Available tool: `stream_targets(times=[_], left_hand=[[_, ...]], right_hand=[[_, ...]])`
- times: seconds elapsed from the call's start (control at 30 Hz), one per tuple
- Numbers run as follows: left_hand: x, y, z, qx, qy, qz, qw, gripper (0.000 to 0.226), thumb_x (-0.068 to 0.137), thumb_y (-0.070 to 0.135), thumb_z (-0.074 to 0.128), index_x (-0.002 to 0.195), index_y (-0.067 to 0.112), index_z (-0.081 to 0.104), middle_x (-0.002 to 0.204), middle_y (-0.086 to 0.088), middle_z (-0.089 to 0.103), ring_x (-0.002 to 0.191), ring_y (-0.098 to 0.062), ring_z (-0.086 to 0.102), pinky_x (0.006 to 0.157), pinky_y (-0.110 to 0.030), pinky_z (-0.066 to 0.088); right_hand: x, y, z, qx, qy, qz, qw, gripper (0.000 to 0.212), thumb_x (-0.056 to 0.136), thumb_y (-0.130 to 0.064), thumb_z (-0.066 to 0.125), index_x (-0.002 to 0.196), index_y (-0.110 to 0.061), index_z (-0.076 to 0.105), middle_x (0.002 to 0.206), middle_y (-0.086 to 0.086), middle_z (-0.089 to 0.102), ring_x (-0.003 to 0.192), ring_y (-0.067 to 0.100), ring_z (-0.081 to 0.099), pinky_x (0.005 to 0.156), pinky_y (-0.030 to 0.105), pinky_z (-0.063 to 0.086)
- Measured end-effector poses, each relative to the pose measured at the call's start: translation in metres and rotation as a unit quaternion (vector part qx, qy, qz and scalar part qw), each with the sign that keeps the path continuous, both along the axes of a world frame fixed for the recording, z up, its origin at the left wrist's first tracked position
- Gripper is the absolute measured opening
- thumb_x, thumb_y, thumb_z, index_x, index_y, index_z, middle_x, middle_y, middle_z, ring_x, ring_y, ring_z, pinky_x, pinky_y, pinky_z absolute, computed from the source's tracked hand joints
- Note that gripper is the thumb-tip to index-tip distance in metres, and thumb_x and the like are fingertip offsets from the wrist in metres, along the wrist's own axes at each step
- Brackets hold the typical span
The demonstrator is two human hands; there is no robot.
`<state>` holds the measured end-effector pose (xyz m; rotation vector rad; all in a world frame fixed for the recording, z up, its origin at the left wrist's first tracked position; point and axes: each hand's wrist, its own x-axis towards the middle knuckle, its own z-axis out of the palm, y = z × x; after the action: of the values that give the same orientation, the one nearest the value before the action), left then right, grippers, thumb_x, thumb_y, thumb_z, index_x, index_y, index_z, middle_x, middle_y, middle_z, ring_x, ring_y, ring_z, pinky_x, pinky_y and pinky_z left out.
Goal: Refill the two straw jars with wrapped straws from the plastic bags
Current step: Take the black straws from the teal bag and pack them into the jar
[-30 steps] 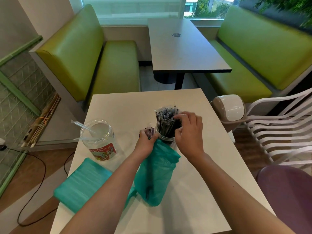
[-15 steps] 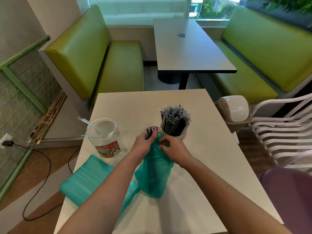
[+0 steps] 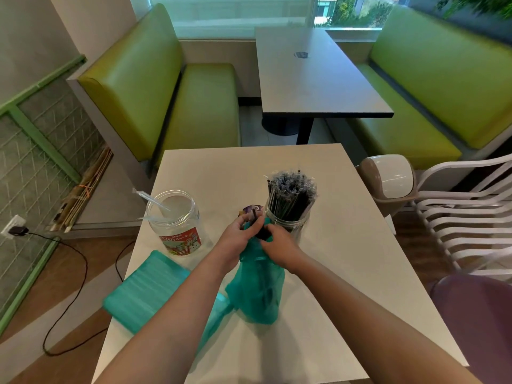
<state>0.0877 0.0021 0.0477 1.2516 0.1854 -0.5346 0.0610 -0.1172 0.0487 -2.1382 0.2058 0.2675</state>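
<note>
1. Head camera: left hand (image 3: pixel 240 236) grips the mouth of the upright teal plastic bag (image 3: pixel 256 292); right hand (image 3: pixel 277 245) pinches the same opening, fingers curled.
2. Just behind them stands a jar (image 3: pixel 288 221) packed with dark wrapped straws (image 3: pixel 291 194).
3. To the left, a labelled clear jar (image 3: pixel 177 225) holds a few clear straws.
4. A second flat teal bag (image 3: pixel 144 297) lies on the white table (image 3: pixel 346 273).

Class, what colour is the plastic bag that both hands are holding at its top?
Teal green, semi-transparent plastic bag, seen best in the head view.
</note>
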Motion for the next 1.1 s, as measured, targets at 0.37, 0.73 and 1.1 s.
stream_targets(times=[0.37,0.73,1.1], left_hand=[[-0.01,0.012,-0.004,0.039,-0.043,-0.061,0.996,0.041,0.092,0.038,0.06,0.131,0.026,0.06,0.119,-0.003,0.07,0.106,-0.014,0.068,0.088,-0.03,0.055],[-0.009,0.011,-0.02,0.102,-0.129,-0.104,0.981,0.059,0.077,-0.001,0.077,0.128,0.022,0.059,0.115,-0.003,0.07,0.104,-0.019,0.068,0.085,-0.03,0.057],[0.014,-0.015,-0.016,0.318,-0.249,-0.087,0.911,0.013,0.095,0.035,0.06,0.106,0.029,0.062,0.103,0.01,0.065,0.095,-0.011,0.06,0.075,-0.022,0.045]], right_hand=[[0.005,-0.014,0.003,0.049,0.014,-0.035,0.998,0.033,0.099,-0.025,0.052,0.13,-0.014,0.05,0.125,0.007,0.061,0.116,0.022,0.056,0.101,0.04,0.046],[0.004,-0.035,0.028,0.098,-0.014,-0.028,0.995,0.023,0.097,-0.025,0.056,0.118,-0.017,0.061,0.11,-0.001,0.068,0.104,0.016,0.063,0.091,0.031,0.051],[0.021,-0.064,0.089,0.124,-0.119,-0.068,0.983,0.012,0.101,-0.021,0.048,0.112,-0.019,0.051,0.094,-0.001,0.073,0.096,0.009,0.064,0.081,0.026,0.043]])
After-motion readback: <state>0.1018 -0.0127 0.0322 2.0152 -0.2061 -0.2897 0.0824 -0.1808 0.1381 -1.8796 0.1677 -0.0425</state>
